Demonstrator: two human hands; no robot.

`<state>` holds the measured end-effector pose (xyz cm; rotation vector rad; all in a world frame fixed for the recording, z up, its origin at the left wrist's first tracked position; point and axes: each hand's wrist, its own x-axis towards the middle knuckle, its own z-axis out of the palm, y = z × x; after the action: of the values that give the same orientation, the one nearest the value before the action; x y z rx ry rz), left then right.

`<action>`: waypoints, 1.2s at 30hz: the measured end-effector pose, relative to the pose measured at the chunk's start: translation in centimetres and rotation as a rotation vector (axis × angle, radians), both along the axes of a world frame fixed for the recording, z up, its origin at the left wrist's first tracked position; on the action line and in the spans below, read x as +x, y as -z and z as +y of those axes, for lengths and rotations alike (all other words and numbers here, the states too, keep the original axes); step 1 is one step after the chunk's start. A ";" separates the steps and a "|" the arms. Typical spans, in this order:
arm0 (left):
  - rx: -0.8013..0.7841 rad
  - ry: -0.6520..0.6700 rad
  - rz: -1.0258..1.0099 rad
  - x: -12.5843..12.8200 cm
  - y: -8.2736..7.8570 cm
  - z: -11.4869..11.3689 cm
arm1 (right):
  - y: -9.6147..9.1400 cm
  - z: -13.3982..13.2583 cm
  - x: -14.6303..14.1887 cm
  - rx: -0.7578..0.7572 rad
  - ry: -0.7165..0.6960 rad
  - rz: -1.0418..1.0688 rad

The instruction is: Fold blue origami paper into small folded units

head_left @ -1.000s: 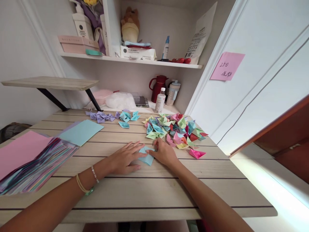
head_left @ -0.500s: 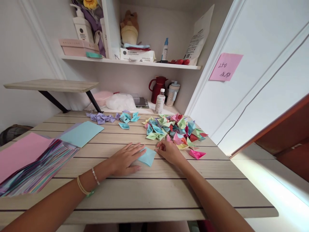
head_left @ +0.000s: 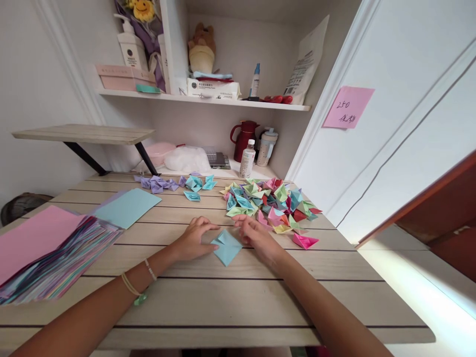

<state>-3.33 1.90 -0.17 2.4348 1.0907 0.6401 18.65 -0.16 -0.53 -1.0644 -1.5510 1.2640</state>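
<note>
A light blue paper [head_left: 228, 250], folded into a small square, lies flat on the wooden table with one corner towards me. A small folded flap shows near its top corner. My left hand [head_left: 194, 240] rests at its left side, thumb and fingers apart, the thumb tip at the left corner. On the other side, my right hand [head_left: 257, 239] hovers by the right corner, fingers loosely bent and apart, with nothing visible in them. Behind it lies a heap of folded paper boats [head_left: 277, 198] in many colours, a bright pink boat [head_left: 305, 241] at its near right.
At left lies a thick stack of coloured paper [head_left: 70, 263], with light blue sheets [head_left: 128, 207] beside it. Purple folded papers [head_left: 158, 184] and a few blue ones [head_left: 194, 183] sit further back. A bottle [head_left: 247, 159] and a red jug [head_left: 244, 140] stand behind the heap.
My left hand has drawn back off the paper to its left side, uncovering the flap. My right hand's fingers have loosened and spread. The camera view has shifted slightly.
</note>
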 end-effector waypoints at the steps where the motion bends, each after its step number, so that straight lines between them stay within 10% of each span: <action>1: -0.024 0.005 0.013 0.0 -0.2 -0.1 | -0.1 0.0 0.1 -0.040 -0.022 0.072; 7: -0.131 0.015 -0.082 -0.1 -0.6 -0.2 | -0.6 -0.3 0.3 -0.177 -0.147 0.150; 16: -0.719 -0.121 -0.686 0.2 -0.1 -0.2 | -0.4 0.2 0.2 -0.038 0.171 0.068; 22: -0.906 -0.034 -0.784 0.8 -0.9 -1.2 | -0.4 -0.1 -0.7 -0.186 -0.043 0.216; 28: -0.809 0.052 -0.648 0.7 -1.0 -1.3 | -0.2 -0.1 -0.7 0.045 0.047 0.052; 36: -0.487 -0.007 -0.564 0.9 -0.4 -1.2 | -0.2 -0.2 0.1 -0.288 -0.338 0.519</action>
<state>-2.48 0.67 0.19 1.6922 0.8862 0.8730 18.72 -0.36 -0.33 -0.5770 -1.1953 1.8660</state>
